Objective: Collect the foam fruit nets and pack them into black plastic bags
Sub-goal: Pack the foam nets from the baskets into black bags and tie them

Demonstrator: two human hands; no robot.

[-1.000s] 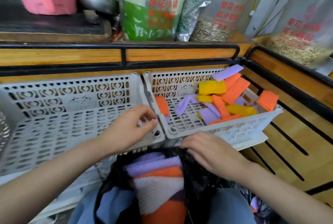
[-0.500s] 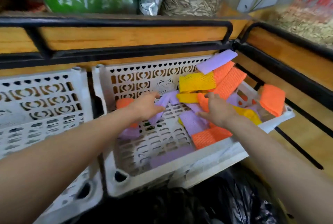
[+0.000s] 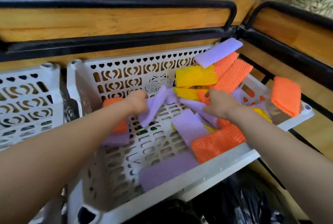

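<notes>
1. Purple foam fruit net (image 3: 153,110) hangs crumpled in our left hand (image 3: 137,104), whose fingers curl tight round it.
2. Our right hand (image 3: 222,105) lies on the heap of orange, yellow and purple foam nets (image 3: 196,76); we cannot tell whether it grips any.
3. Both sit inside the white perforated plastic crate (image 3: 216,168).
4. Below its near rim lies the black plastic bag (image 3: 243,204); a second white crate (image 3: 27,101) stands just left.

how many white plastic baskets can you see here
2. One white basket sits in the middle holding the foam nets; a second basket stands beside it at the left edge. More may be out of view.
</notes>
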